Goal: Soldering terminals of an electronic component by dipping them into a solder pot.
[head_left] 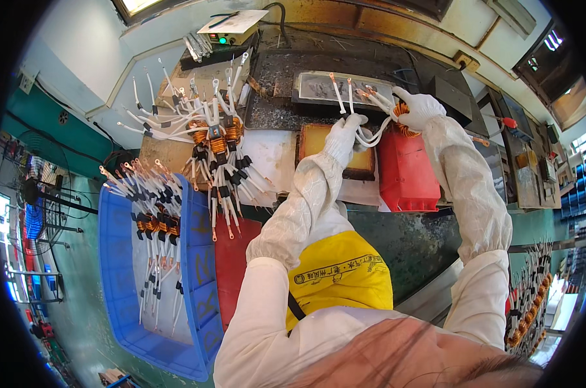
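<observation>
My white-gloved right hand [420,108] is closed round a copper-wound ring coil [404,121] above the red box [408,173]. My gloved left hand [346,137] is closed on the coil's white leads [369,137], which loop across between the two hands. Bare copper lugs on the lead ends point away from me, over a rectangular metal pot [312,85] with a greyish, silvery surface. Below my left wrist sits a square brown-rimmed tray [364,169] with a yellowish content. Fingertips of the left hand are partly hidden by the leads.
More coils with white leads [218,139] are heaped on the bench at left. A blue crate [202,271] holding similar coils stands beside it. A control box with a green light [222,41] stands at the back. Further coils [531,310] hang at right.
</observation>
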### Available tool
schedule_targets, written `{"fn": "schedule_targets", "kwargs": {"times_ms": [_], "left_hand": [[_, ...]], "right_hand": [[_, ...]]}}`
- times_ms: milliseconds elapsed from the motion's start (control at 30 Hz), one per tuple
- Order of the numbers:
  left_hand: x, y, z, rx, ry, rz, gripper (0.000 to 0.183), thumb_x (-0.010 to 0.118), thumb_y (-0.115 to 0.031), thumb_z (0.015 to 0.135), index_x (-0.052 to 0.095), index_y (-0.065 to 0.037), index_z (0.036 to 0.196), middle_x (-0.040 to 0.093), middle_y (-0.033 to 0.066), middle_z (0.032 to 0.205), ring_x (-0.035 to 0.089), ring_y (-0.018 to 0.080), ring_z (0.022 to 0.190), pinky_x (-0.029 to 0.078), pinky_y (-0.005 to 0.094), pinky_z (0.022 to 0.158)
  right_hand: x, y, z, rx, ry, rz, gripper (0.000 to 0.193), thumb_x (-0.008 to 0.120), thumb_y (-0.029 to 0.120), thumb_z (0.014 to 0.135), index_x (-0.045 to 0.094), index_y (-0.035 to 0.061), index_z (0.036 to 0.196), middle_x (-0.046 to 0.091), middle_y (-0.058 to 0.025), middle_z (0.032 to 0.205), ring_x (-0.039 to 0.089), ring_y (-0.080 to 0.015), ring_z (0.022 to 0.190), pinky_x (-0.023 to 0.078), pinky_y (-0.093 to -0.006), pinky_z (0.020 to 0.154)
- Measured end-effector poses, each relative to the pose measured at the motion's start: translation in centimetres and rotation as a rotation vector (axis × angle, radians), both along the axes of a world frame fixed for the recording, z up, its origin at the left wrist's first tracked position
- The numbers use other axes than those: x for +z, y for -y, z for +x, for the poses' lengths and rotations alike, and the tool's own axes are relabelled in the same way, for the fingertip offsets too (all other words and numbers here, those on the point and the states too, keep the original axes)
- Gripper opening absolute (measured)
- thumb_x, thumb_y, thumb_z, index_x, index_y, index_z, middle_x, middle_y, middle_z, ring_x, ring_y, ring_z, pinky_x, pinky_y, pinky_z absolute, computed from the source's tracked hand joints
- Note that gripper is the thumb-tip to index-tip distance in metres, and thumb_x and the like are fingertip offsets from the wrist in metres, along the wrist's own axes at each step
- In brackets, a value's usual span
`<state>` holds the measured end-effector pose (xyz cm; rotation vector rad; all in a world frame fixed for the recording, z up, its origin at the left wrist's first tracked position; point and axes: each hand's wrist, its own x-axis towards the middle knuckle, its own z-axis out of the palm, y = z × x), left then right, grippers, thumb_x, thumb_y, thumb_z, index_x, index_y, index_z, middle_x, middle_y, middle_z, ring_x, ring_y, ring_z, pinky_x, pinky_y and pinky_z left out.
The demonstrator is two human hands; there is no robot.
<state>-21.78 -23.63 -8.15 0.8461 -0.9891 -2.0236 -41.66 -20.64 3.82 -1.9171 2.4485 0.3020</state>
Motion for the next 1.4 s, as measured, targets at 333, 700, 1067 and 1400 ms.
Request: {"fn": "schedule_targets", "kwargs": {"times_ms": [333, 700, 1067, 1400], "left_hand": [[-0.7, 0.9, 0.0, -0.011, -0.009, 0.06, 0.035, 0.052, -0.034, 0.099, 0.064, -0.003, 0.111, 0.065, 0.0055, 0.075, 0.059, 0.0117, 0.056, 0.048, 0.0242, 0.048], [-0.9, 1.9, 0.1, 0.006, -0.029, 0.076, 0.035, 0.055, -0.033, 0.097, 0.064, -0.001, 0.107, 0.064, 0.0076, 0.075, 0.058, 0.0129, 0.054, 0.047, 0.0251, 0.045], [-1.6, 3.5, 0.0, -0.012, -0.118, 0.168, 0.032, 0.053, -0.029, 0.098, 0.063, 0.001, 0.107, 0.063, 0.0064, 0.073, 0.057, 0.0119, 0.052, 0.045, 0.0235, 0.04], [-1.2, 3.9, 0.1, -0.007, -0.137, 0.157, 0.033, 0.053, -0.029, 0.1, 0.062, 0.001, 0.108, 0.062, 0.0054, 0.072, 0.056, 0.0108, 0.051, 0.045, 0.0223, 0.04]], "right_hand": [[-0.1, 2.1, -0.4, 0.084, -0.045, 0.081, 0.073, 0.069, 0.042, 0.075, 0.046, 0.0238, 0.143, 0.069, -0.0187, 0.106, 0.066, -0.0385, 0.098, 0.054, -0.0476, 0.083], [0.4, 3.1, -0.1, 0.065, -0.056, 0.148, 0.074, 0.071, 0.042, 0.073, 0.049, 0.0236, 0.141, 0.069, -0.0167, 0.112, 0.065, -0.0371, 0.103, 0.053, -0.0459, 0.088], [0.6, 3.1, 0.1, 0.064, -0.075, 0.18, 0.072, 0.07, 0.039, 0.073, 0.049, 0.0241, 0.14, 0.069, -0.0167, 0.111, 0.065, -0.0363, 0.104, 0.053, -0.0461, 0.088], [0.3, 3.4, -0.4, 0.084, -0.071, 0.14, 0.069, 0.07, 0.041, 0.073, 0.051, 0.0244, 0.137, 0.069, -0.0163, 0.108, 0.066, -0.0368, 0.102, 0.053, -0.0466, 0.087]]}}
